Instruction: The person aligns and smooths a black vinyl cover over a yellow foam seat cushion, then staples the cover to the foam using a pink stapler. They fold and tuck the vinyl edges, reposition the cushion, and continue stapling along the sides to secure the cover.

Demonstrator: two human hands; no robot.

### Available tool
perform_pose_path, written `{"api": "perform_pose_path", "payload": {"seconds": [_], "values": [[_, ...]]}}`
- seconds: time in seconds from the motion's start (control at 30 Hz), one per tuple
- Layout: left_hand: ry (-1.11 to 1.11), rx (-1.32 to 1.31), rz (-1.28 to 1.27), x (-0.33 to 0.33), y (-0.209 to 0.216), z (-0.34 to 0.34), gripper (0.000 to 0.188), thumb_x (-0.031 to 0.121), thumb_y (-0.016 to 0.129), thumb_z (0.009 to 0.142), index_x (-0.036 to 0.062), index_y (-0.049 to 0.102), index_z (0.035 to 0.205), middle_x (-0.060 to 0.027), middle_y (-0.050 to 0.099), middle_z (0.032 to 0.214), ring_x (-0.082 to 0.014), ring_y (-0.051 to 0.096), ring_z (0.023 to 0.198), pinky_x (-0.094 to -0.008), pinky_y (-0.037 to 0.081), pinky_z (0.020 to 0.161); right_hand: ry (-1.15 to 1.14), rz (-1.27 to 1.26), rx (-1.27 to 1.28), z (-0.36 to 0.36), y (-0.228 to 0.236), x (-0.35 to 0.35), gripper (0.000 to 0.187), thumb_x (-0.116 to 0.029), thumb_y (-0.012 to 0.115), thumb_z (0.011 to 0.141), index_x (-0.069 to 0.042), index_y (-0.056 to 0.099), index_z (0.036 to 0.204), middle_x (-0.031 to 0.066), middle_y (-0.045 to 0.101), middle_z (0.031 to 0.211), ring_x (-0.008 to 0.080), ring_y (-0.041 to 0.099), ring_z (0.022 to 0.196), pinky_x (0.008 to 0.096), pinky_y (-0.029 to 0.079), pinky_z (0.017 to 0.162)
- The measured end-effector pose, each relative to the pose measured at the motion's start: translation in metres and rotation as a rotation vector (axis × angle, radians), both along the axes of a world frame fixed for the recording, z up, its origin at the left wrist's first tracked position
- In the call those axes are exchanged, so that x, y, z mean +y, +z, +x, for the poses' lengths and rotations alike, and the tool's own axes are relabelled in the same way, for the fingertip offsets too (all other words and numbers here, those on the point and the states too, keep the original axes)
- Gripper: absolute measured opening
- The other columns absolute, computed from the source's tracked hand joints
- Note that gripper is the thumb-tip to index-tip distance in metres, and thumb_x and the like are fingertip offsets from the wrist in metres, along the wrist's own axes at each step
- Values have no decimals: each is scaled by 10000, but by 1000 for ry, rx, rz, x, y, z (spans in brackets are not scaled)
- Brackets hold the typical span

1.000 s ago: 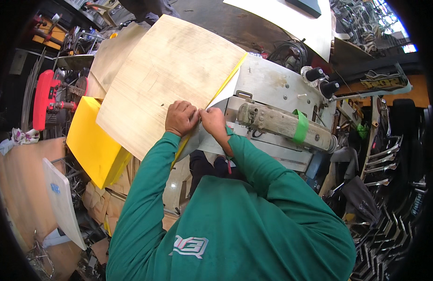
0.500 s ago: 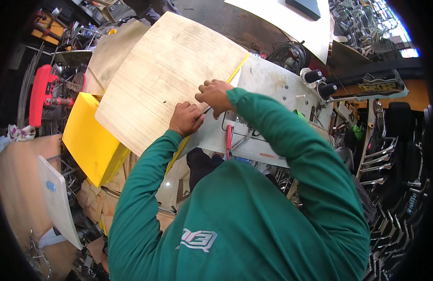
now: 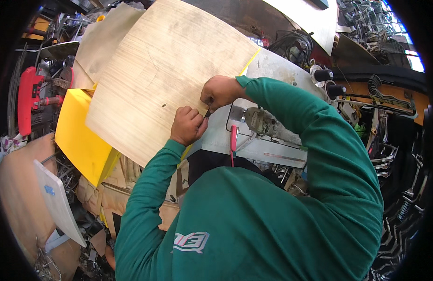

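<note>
A wide light wood-grain board (image 3: 146,70) lies before me, with yellow edging along its right side. At that edge my left hand (image 3: 188,125) is closed, its thumb and fingers pinched at a small dark strip (image 3: 207,114). Just above and to the right, my right hand (image 3: 221,92) is curled closed at the strip's other end. Its fingertips are partly hidden, and what exactly the strip is cannot be made out. Both hands rest against the board's edge. Right of them stands a sewing machine (image 3: 261,121) on a pale worktable (image 3: 272,70), with a pink-handled tool (image 3: 234,138) near it.
A yellow foam block (image 3: 78,136) sits left of the board. Two dark thread cones (image 3: 324,75) stand at the table's right end, with a coil of black cable (image 3: 291,44) behind. Metal frames (image 3: 390,239) crowd the right; a white panel (image 3: 59,201) leans lower left.
My right hand has curled from spread fingers into a closed grip beside my left. The view has shifted, and the sewing machine now shows past my right forearm.
</note>
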State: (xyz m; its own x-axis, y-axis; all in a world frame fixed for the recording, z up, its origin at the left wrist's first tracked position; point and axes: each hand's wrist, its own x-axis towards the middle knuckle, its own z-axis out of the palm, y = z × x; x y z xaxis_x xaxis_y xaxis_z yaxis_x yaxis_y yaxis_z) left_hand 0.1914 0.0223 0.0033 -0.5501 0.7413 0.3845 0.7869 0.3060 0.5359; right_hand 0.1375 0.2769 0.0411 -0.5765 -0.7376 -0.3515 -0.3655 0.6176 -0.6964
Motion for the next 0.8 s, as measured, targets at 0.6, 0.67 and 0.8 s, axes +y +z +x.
{"api": "perform_pose_path", "payload": {"seconds": [0.6,0.67,0.8], "values": [[563,-456,-645,21,28,-22,1229,541,930,777,371,207,1756,-276,-79,1828,-510,-30,1682,-657,113,1318,-318,481,214,35,34,-69,329,-306,874,836,-27,856,1009,204,825,1046,365,814,992,481,647,828],[538,-464,-749,23,31,-32,1341,608,933,752,391,97,1777,-270,-103,1830,-506,-56,1684,-673,114,1308,-669,312,316,87,35,-106,223,-149,694,924,-33,815,1071,218,800,1012,398,802,965,515,641,816],[482,-446,-739,16,30,-34,1366,686,904,750,393,59,1782,-273,-146,1825,-506,-128,1679,-669,60,1315,-1031,321,-77,224,12,-91,533,-471,764,950,7,733,1183,216,793,1071,414,777,995,505,611,837]]}}
